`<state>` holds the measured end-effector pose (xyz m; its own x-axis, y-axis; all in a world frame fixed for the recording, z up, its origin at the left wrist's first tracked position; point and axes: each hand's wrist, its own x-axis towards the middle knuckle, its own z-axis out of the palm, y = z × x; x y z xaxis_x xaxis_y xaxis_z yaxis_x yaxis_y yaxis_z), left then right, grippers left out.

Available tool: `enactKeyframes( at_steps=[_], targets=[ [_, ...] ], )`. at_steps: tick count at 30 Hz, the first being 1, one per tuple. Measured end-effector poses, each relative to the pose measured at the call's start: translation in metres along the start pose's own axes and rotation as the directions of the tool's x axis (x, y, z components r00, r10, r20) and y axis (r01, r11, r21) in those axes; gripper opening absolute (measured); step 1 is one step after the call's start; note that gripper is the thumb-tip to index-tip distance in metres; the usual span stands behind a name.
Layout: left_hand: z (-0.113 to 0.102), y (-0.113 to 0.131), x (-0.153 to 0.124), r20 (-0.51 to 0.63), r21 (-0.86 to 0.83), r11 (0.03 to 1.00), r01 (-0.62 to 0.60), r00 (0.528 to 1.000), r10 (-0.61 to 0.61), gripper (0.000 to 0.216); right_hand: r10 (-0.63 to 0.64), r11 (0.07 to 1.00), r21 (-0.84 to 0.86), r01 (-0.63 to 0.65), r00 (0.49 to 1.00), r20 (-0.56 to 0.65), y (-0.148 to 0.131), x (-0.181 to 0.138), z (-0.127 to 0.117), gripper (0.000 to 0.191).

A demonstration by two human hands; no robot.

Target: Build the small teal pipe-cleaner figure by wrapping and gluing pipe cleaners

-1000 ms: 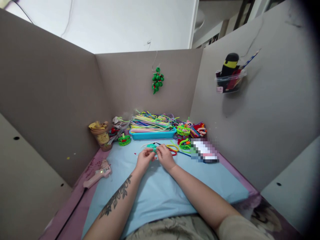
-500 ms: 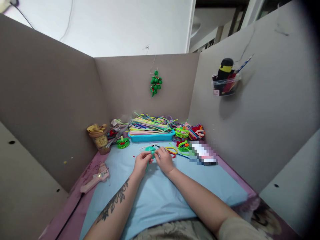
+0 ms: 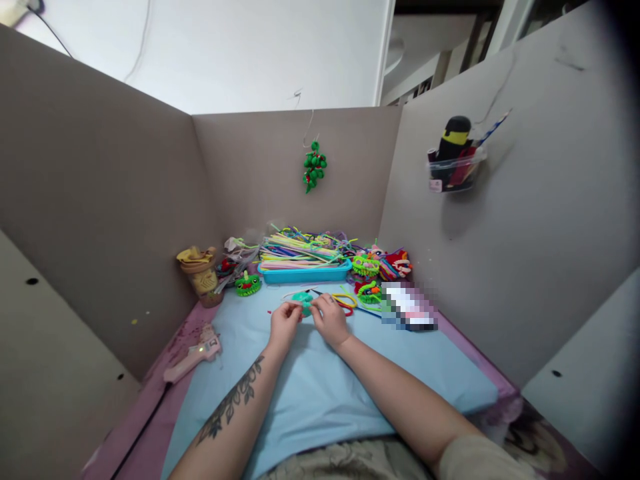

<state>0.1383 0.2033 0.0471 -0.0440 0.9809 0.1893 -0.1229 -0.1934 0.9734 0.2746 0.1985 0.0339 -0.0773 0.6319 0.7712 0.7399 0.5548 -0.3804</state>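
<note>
Over the light blue sheet (image 3: 320, 387), my left hand (image 3: 284, 327) and my right hand (image 3: 330, 321) are close together, fingers pinched on a small teal pipe-cleaner piece (image 3: 303, 299) held between them. The piece is partly hidden by my fingertips. Just behind my right hand lie yellow and red pipe-cleaner loops (image 3: 345, 301). A blue tray (image 3: 305, 272) heaped with coloured pipe cleaners stands farther back.
A pink glue gun (image 3: 195, 353) lies at the left on the pink mat, its cord running toward me. A brown pot (image 3: 201, 275), a small green figure (image 3: 248, 284) and several finished pipe-cleaner pieces (image 3: 373, 273) line the back. Grey cardboard walls surround the space; a green ornament (image 3: 315, 167) hangs on the back wall.
Both hands stay pinched on the teal piece and shift only slightly; the view has tilted a little.
</note>
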Motion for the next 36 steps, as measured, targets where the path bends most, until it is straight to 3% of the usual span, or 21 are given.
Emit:
enactKeyframes(
  at_steps=[8, 20, 26, 32, 36],
  targets=[
    [0.002, 0.005, -0.003, 0.026, 0.004, 1.000, 0.009, 1.000, -0.009, 0.015, 0.042, 0.999, 0.001, -0.042, 0.999, -0.026, 0.002, 0.000, 0.002, 0.017],
    [0.003, -0.005, 0.002, 0.038, -0.177, 0.980, 0.092, 0.996, -0.087, 0.027, -0.030, 0.989, -0.147, 0.027, 0.999, -0.020, 0.001, -0.001, 0.003, 0.009],
    [0.002, -0.003, 0.001, 0.018, -0.095, 0.993, 0.070, 0.997, -0.069, 0.030, -0.098, 0.961, -0.258, 0.098, 0.995, 0.011, -0.001, -0.002, 0.005, 0.011],
    [0.001, -0.008, 0.003, -0.002, -0.073, 0.997, 0.034, 0.999, -0.035, 0.026, -0.062, 0.985, -0.162, 0.066, 0.998, 0.029, -0.002, -0.001, 0.004, 0.006],
    [0.000, -0.012, 0.005, -0.007, -0.053, 0.998, -0.044, 0.999, 0.044, 0.019, -0.058, 0.997, -0.048, 0.060, 0.997, 0.041, -0.006, 0.000, -0.001, 0.019]
  ],
)
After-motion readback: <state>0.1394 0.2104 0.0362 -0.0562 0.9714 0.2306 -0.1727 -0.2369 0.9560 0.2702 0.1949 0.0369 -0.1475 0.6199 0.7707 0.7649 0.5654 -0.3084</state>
